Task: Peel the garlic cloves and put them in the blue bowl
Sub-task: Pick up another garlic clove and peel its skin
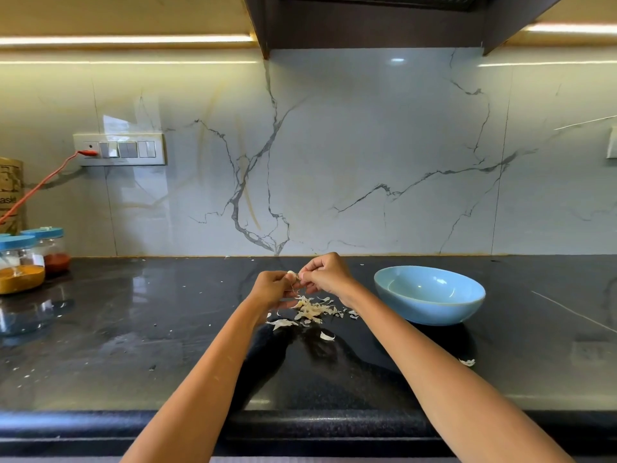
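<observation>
Blue bowl (429,304) x1, 1 clove inside; both hands' fingers (287,279) pinch 1 garlic clove (291,273).

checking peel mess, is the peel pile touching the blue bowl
Apart. The head view shows bare black counter between the peel pile and the blue bowl.

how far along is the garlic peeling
Partly done: a pile of peeled skins lies on the counter, and something pale sits in the blue bowl. In hand: both the left hand and right hand pinch one clove. Left: one clove on the counter.
</observation>
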